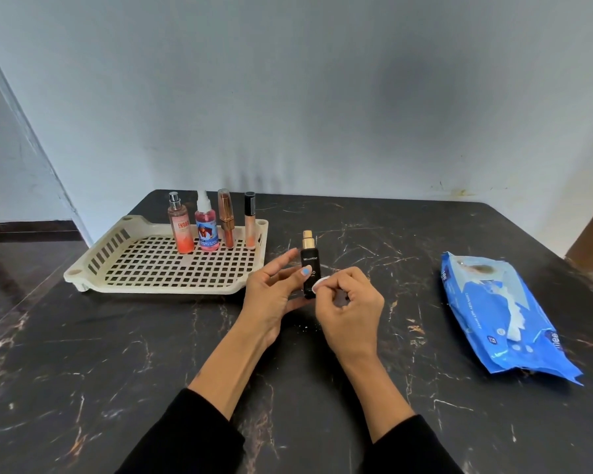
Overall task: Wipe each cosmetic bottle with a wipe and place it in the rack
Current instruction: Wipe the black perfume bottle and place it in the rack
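R hand (348, 311) fingers pinching wipe (317, 283) vs black bottle (310, 268) lower side, rubbing. L hand (274, 290) gripping bottle upright, steadying it just right of rack (93, 265). 4 bottles standing along rack's back edge; wipe pack (500, 316) lying well right.

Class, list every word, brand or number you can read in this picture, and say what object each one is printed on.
"BELLAVITA": black bottle, held by the left hand.
"ENGAG", cut off: peach spray bottle in the rack.
"72" and letters ending "ee": blue wipes pack.
Pink bottle label and the pack's small print: too blurred to read.
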